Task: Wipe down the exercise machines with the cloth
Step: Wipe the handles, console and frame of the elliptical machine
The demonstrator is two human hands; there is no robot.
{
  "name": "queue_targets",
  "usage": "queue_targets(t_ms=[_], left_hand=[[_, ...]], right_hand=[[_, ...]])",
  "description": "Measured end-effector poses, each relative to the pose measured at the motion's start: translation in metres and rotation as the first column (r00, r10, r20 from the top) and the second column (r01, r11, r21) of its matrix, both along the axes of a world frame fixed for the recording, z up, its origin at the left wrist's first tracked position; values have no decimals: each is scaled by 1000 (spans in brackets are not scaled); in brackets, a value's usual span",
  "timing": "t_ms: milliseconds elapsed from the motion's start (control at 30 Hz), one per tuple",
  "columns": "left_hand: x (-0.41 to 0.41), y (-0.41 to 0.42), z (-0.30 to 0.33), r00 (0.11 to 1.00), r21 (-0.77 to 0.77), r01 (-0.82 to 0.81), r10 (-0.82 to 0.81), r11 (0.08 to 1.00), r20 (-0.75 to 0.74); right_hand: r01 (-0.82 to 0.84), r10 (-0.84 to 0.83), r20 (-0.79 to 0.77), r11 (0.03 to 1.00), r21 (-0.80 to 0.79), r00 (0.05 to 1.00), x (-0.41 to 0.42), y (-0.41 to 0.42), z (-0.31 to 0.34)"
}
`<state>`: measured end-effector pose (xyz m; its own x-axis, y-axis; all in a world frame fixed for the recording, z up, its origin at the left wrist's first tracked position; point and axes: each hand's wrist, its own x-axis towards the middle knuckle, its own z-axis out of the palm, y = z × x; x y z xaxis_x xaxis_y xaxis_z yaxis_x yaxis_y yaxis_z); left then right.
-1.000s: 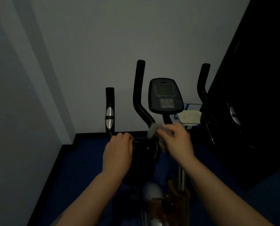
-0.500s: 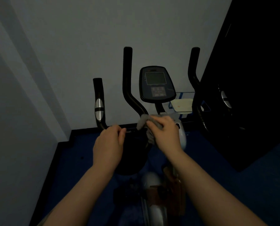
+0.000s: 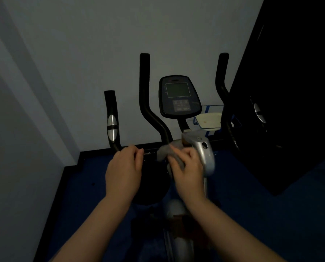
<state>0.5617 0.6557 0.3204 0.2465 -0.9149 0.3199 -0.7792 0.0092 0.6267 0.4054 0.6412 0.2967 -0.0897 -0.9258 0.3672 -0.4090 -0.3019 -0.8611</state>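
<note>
An exercise bike stands before me in a dim room, its dark console raised on a stem. My left hand grips the lower bend of the left black handlebar, which carries a silver sensor pad. My right hand holds a grey cloth pressed against the base of the inner left handlebar, beside the silver stem housing. The right handlebar rises behind. Part of the cloth is hidden under my fingers.
A grey wall stands straight ahead and to the left. A tall black unit stands close on the right. A small pale tray on a blue-edged stand sits behind the bike. The floor is blue with a black skirting.
The view has shifted, with the bike sitting lower and more to the left than a second ago. My right hand with the cloth has slid slightly down along the handlebar base. My left hand keeps its grip.
</note>
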Motion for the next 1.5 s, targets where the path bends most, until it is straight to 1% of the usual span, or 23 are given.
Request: queue_targets(t_ms=[67, 133, 167, 233, 300, 367, 400, 500, 567, 667, 733, 800, 833, 900, 933, 967, 1033, 1100, 1167, 1267, 1333, 1433, 1500], left_hand=[[-1, 1, 2, 1000, -17, 11, -11, 1000, 5], [-1, 1, 3, 999, -53, 25, -23, 998, 41], [-2, 1, 4, 997, -65, 35, -30, 997, 67], [-2, 0, 4, 992, -64, 58, -50, 996, 119], [-2, 0, 3, 988, -50, 70, -63, 996, 139], [0, 0, 2, 988, -52, 68, -60, 996, 140], [0, 0, 2, 989, -52, 64, -57, 997, 133], [-1, 2, 2, 994, -56, 62, -56, 996, 97], [-1, 1, 3, 994, -63, 57, -50, 996, 101], [-1, 0, 1, 992, -61, 60, -53, 996, 115], [0, 1, 1, 993, -61, 64, -57, 996, 102], [0, 1, 2, 990, -56, 76, -69, 996, 119], [0, 1, 2, 985, -63, 89, -78, 994, 153], [-2, -2, 4, 969, -85, 121, -100, 989, 224], [-5, -4, 6, 965, -89, 136, -112, 987, 238], [-8, -7, 8, 963, -88, 152, -127, 984, 239], [-13, -13, 9, 957, -67, 180, -159, 981, 241], [-14, -16, 6, 951, -19, 182, -171, 983, 257], [-12, -16, 5, 954, 8, 170, -166, 985, 251], [-12, -15, 3, 950, 37, 168, -171, 985, 260], [-13, -13, 4, 947, 30, 153, -155, 988, 282], [-14, -8, 6, 949, 13, 132, -130, 991, 288], [-14, -9, 6, 945, 12, 137, -134, 991, 298]], right_hand=[[-67, 67, -25, 998, -5, 997, -8, 23, -9], [-107, 108, -87, 994, 19, 990, -20, 21, -4], [-89, 91, -125, 996, 20, 988, -22, 12, 3], [58, -58, -178, 998, -3, 982, -21, -14, 19], [176, -160, -239, 983, 48, 958, -12, -37, 29], [217, -154, -362, 966, 140, 919, -3, -42, 26], [220, -135, -420, 962, 160, 897, -3, -38, 22], [188, -111, -567, 979, 80, 816, -24, -24, 18], [212, -135, -604, 976, 58, 786, -32, -34, 23], [236, -133, -556, 965, 117, 820, -15, -41, 26], [182, -83, -484, 970, 160, 871, -16, -33, 24], [145, -59, -458, 977, 155, 887, -37, -23, 26], [165, -94, -458, 979, 117, 884, -51, -19, 28], [290, -273, -414, 957, -23, 868, -73, -19, 32], [346, -345, -376, 936, -66, 860, -79, -22, 31], [371, -372, -348, 926, -72, 860, -81, -23, 28], [361, -364, -347, 929, -76, 864, -77, -21, 10], [332, -363, -351, 932, -147, 863, -72, -17, -10], [298, -343, -317, 937, -181, 884, -72, -26, -14], [252, -272, -225, 961, -113, 936, -71, -44, -6], [223, -239, -184, 969, -105, 953, -68, -33, -13], [119, -176, -281, 971, -209, 944, -68, -4, -33], [103, -158, -274, 974, -202, 949, -73, -17, -28]])
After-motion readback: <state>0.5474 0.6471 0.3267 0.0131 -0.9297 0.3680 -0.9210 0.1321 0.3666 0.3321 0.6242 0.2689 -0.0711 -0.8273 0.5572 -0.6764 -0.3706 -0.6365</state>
